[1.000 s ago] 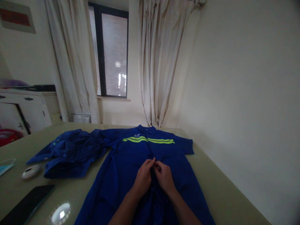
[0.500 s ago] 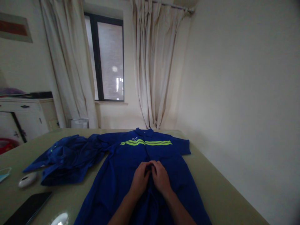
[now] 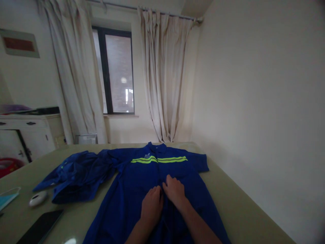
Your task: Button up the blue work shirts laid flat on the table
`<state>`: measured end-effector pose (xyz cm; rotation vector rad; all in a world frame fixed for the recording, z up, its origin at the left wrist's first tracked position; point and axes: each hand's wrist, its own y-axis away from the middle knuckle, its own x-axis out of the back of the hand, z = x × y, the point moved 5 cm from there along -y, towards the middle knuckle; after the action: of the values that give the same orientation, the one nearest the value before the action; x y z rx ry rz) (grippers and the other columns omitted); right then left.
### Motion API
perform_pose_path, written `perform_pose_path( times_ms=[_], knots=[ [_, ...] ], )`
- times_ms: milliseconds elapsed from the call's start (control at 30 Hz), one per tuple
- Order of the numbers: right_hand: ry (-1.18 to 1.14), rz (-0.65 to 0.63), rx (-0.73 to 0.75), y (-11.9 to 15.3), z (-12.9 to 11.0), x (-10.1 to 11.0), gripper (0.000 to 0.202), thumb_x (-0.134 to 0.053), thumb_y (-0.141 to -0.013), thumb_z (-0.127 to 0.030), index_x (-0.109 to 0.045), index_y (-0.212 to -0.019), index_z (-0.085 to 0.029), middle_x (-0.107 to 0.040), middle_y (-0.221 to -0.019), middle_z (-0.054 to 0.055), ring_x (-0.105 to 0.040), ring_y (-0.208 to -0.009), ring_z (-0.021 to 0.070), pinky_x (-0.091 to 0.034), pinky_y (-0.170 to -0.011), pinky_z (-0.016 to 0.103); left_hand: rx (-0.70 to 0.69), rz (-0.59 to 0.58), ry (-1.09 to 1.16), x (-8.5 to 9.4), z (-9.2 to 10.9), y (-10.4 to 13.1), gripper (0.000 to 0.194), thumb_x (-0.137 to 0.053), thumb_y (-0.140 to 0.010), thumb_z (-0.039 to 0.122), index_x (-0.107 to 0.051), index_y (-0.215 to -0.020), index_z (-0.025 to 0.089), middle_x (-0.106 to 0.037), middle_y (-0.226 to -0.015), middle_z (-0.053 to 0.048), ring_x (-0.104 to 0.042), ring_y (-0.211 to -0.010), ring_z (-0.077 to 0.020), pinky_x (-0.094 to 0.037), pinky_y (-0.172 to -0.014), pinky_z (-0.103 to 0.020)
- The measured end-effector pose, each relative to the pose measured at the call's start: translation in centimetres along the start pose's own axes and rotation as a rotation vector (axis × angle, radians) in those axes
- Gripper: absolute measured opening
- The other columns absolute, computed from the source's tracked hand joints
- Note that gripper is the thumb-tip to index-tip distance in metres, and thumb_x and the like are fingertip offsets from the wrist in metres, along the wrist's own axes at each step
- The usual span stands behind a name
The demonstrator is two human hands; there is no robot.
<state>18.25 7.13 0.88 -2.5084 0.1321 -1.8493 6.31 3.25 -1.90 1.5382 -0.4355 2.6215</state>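
A blue short-sleeved garment [image 3: 142, 176] lies spread on the table, collar at the far end, with yellow-green stripes across its chest. My left hand [image 3: 153, 203] is closed on the garment's front, just left of the centre line. Slightly farther up and to the right, my right hand [image 3: 174, 189] is closed too, its fingertips pinched at the front opening. The two hands are a small gap apart. The cloth between the fingers is mostly hidden.
Crumpled blue clothing [image 3: 81, 176] lies on the table [image 3: 243, 210] at the left, touching the garment's sleeve. Nearer are a white oval object [image 3: 38, 199], a dark phone [image 3: 40, 227] and a face mask [image 3: 8, 200]. A wall borders the table's right side.
My hands, which were together at the fingertips, have parted a little. The left hand has moved nearer to me relative to the right. The camera view has tilted up slightly.
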Motion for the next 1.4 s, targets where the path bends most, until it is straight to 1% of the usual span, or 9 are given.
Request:
perform_pose_path(
  times_ms=[100, 167, 333, 467, 633, 733, 967, 1267, 1400],
  knots=[
    [0.021, 0.03, 0.039, -0.3, -1.0, 0.0, 0.036, -0.059, -0.09, -0.035, -0.061, -0.123, -0.02, -0.071, -0.115, 0.015, -0.07, -0.104, 0.0304, -0.05, -0.078, 0.036, 0.033, -0.108, -0.049, 0.2, 0.3, 1.5, 0.025, -0.039, -0.093, 0.017, -0.061, -0.104, 0.024, -0.071, -0.109, -0.007, -0.067, -0.104, -0.0235, -0.047, -0.086, -0.033],
    [0.0, 0.064, 0.094, -0.2, -1.5, -0.4, 0.032, -0.057, -0.089, -0.032, -0.062, -0.119, -0.021, -0.07, -0.117, 0.013, -0.069, -0.107, 0.0291, -0.049, -0.077, 0.033, 0.049, -0.19, -0.078, 0.6, 0.4, 1.8, 0.024, -0.041, -0.094, 0.022, -0.062, -0.106, 0.024, -0.073, -0.11, -0.006, -0.068, -0.103, -0.0244, -0.048, -0.084, -0.034],
    [-0.189, 0.127, 0.103, -0.2, -0.1, -1.7, 0.025, -0.047, -0.091, -0.017, -0.065, -0.106, -0.023, -0.073, -0.105, 0.006, -0.071, -0.097, 0.0212, -0.046, -0.076, 0.027, 0.141, -0.269, -0.003, 1.8, -0.7, -0.3, 0.016, -0.05, -0.093, 0.032, -0.064, -0.097, 0.025, -0.076, -0.102, -0.006, -0.07, -0.1, -0.0277, -0.047, -0.081, -0.034],
    [-0.501, 0.175, 0.067, -0.6, 1.8, -1.9, 0.026, -0.051, -0.085, -0.014, -0.06, -0.108, -0.022, -0.072, -0.083, 0.0, -0.071, -0.081, 0.0183, -0.043, -0.07, 0.024, 0.187, -0.187, 0.057, 1.7, -1.2, -3.3, 0.021, -0.046, -0.093, 0.019, -0.063, -0.105, 0.021, -0.072, -0.114, -0.009, -0.068, -0.106, -0.0246, -0.045, -0.086, -0.032],
    [-0.639, 0.274, 0.22, -0.6, 1.8, -1.4, 0.02, -0.043, -0.084, -0.015, -0.059, -0.093, -0.023, -0.066, -0.079, 0.0, -0.065, -0.074, 0.0176, -0.044, -0.07, 0.025, 0.308, -0.054, 0.151, 0.4, -1.3, -5.0, 0.026, -0.039, -0.102, 0.031, -0.063, -0.104, 0.02, -0.071, -0.112, -0.009, -0.066, -0.107, -0.0205, -0.043, -0.084, -0.028],
    [-0.625, 0.276, 0.258, -0.4, 1.3, -1.3, 0.026, -0.04, -0.086, -0.014, -0.065, -0.088, -0.022, -0.07, -0.089, 0.004, -0.067, -0.087, 0.0189, -0.046, -0.081, 0.026, 0.336, -0.013, 0.202, -0.1, -1.7, -4.8, 0.017, -0.047, -0.1, 0.031, -0.061, -0.101, 0.023, -0.072, -0.109, -0.005, -0.067, -0.101, -0.0185, -0.042, -0.077, -0.026],
    [-0.534, 0.213, 0.243, -0.1, 0.8, -1.6, 0.023, -0.055, -0.093, -0.03, -0.073, -0.104, -0.023, -0.069, -0.103, 0.006, -0.068, -0.095, 0.0212, -0.048, -0.087, 0.028, 0.27, 0.002, 0.365, -0.3, -3.2, -4.6, 0.009, -0.05, -0.098, 0.022, -0.059, -0.098, 0.025, -0.074, -0.101, 0.001, -0.069, -0.094, -0.0136, -0.042, -0.076, -0.022],
    [-0.373, 0.223, 0.31, -0.4, 0.1, -1.5, 0.026, -0.046, -0.102, -0.029, -0.072, -0.098, -0.025, -0.066, -0.099, 0.004, -0.068, -0.088, 0.0173, -0.047, -0.08, 0.025, 0.312, 0.032, 0.41, 0.0, -2.8, -5.1, 0.03, -0.035, -0.104, 0.029, -0.064, -0.106, 0.022, -0.075, -0.112, -0.008, -0.068, -0.106, -0.0197, -0.044, -0.086, -0.027],
    [-0.279, 0.2, 0.375, -0.1, -0.6, -1.6, 0.027, -0.044, -0.103, -0.026, -0.071, -0.099, -0.025, -0.066, -0.1, 0.003, -0.067, -0.085, 0.0156, -0.046, -0.075, 0.023, 0.37, 0.035, 0.385, 0.0, -2.8, -5.5, 0.029, -0.04, -0.102, 0.032, -0.067, -0.1, 0.021, -0.076, -0.109, -0.01, -0.068, -0.105, -0.0224, -0.043, -0.084, -0.029]
  ],
)
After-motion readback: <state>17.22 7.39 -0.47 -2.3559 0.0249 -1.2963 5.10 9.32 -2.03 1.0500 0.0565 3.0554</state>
